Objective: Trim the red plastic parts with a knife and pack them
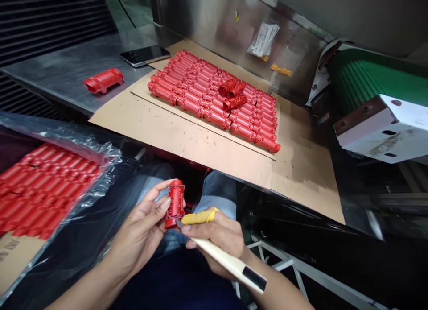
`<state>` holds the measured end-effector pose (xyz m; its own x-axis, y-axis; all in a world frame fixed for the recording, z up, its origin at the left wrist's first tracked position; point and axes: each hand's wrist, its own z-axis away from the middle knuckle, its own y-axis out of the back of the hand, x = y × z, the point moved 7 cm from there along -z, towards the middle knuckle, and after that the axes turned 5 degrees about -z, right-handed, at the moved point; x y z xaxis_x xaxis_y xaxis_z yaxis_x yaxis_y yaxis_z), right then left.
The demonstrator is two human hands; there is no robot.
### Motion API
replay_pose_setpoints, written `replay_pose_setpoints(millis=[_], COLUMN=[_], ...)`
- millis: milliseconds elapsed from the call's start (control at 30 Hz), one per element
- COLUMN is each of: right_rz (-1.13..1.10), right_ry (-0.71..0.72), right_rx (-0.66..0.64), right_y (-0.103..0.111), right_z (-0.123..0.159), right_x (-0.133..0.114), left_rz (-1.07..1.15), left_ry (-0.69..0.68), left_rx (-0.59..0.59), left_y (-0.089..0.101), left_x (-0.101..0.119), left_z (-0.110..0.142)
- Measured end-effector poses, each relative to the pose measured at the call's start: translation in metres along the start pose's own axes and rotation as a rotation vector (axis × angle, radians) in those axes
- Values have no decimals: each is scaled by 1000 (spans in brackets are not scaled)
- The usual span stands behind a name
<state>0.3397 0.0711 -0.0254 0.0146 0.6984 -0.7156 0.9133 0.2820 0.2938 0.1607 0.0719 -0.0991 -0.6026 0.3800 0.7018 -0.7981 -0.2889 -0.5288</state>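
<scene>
My left hand [142, 227] is closed around a red plastic part [175, 204], holding it upright above my lap. My right hand [214, 236] grips a cream-handled knife [230, 263], its blade tip touching the lower edge of the part. A yellow finger cot [199, 217] covers the right index finger. Several rows of the same red parts [214, 96] lie on a cardboard sheet [187, 140] on the bench ahead, with three loose ones on top.
A lined box of red parts [43, 189] sits at my left. A single red part [103, 80] and a phone [145, 55] lie on the steel table. A green conveyor [368, 78] and a white bracket [384, 127] stand at right.
</scene>
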Motion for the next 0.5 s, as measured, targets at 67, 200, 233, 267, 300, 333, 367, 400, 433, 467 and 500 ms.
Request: replay_pose_setpoints(millis=[67, 200, 233, 267, 300, 333, 367, 400, 433, 467, 500], right_rz=[-15, -50, -55, -59, -62, -63, -63, -62, -60, -57, -54], right_ry=[-22, -81, -85, -82, -73, -63, -54, -41, -29, -21, -16], right_rx=[10, 24, 22, 25, 27, 27, 25, 26, 25, 21, 12], right_y=[1, 3, 4, 4, 5, 5, 5, 5, 5, 4, 3], right_z=[0, 0, 1, 1, 2, 2, 2, 2, 2, 1, 0], right_x=[0, 1, 0, 0, -1, -2, -2, -2, -3, -3, -3], left_rz=[10, 31, 31, 28, 22, 14, 5, -3, -9, -13, -13], left_ry=[-3, 25, 32, 35, 35, 33, 28, 23, 18, 15, 14], left_rx=[3, -13, -18, -21, -24, -25, -25, -21, -15, -7, -2], left_y=[1, 5, 5, 6, 6, 6, 6, 6, 6, 6, 6], left_x=[0, -3, -4, -4, -4, -4, -3, -3, -2, -2, -2], left_z=[0, 0, 0, 0, 0, 0, 0, 0, 0, 1, 1])
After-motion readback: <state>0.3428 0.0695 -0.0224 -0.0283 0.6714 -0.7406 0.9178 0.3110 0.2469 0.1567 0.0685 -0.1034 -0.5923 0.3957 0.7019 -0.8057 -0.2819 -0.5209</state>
